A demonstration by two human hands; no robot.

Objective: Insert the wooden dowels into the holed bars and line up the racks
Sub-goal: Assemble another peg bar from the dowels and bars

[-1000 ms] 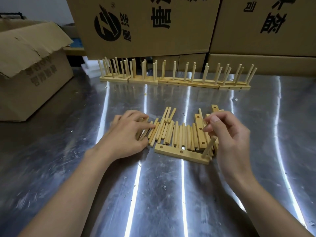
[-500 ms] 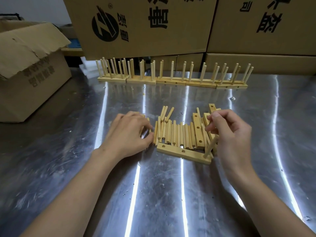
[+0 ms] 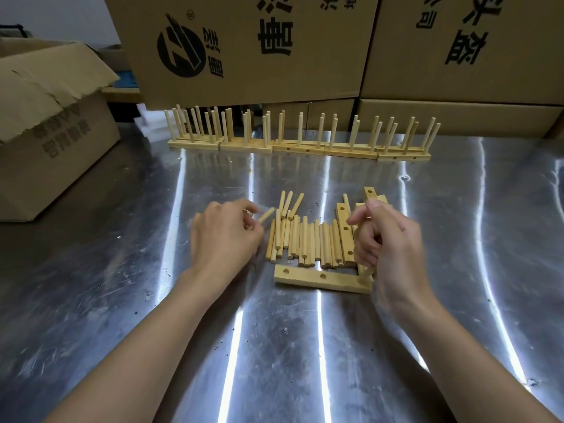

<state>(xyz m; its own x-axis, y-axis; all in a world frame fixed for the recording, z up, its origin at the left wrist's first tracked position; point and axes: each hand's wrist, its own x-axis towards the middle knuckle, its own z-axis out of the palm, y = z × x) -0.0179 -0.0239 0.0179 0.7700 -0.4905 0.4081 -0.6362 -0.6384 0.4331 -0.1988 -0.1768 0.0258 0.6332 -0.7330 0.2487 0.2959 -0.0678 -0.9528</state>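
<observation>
left hand (image 3: 225, 239) pinches loose dowel (image 3: 266, 215), right hand (image 3: 392, 239) grips upright dowel (image 3: 366, 272), dowel seated in holed bar (image 3: 317, 278) right end

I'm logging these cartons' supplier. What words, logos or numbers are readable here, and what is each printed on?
"唐": large black character on the centre carton.
"®": beside the round logo on that carton; the small characters next to it are too unclear to read.
"益" (probably): on the right carton; its other characters are cut off.
Left open carton: dark print, too blurred to read.
No numbers are legible.
</observation>
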